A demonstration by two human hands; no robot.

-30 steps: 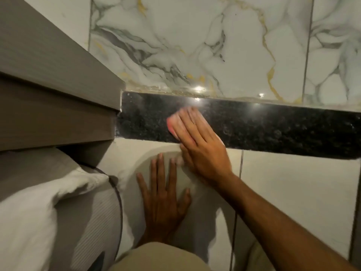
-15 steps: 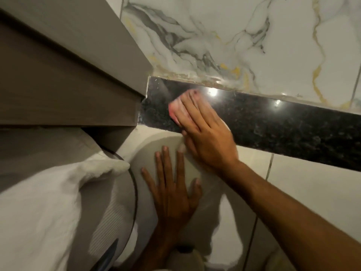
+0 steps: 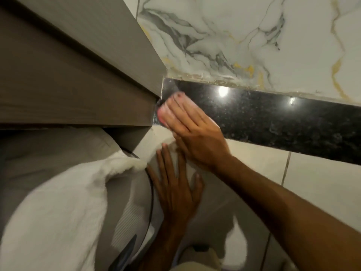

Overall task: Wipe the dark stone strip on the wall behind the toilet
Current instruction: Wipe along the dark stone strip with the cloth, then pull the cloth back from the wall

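A glossy black speckled stone strip [image 3: 273, 118] runs across the wall between marble tile above and plain pale tile below. My right hand [image 3: 191, 130] lies flat on the strip's left end, pressing a pink cloth [image 3: 160, 116] against it; only the cloth's edge shows past my fingertips, right beside the cabinet's corner. My left hand [image 3: 175, 188] rests flat with spread fingers on the pale tile below the strip, holding nothing.
A grey-brown cabinet [image 3: 74, 79] juts out at the left, meeting the strip's end. A white towel [image 3: 58, 212] lies at lower left over a ribbed grey surface. White marble tile with grey and gold veins [image 3: 244, 40] fills the top right.
My right hand has slid the pink cloth left along the strip to its end by the cabinet. The view has shifted left too. My left hand stays on the tile.
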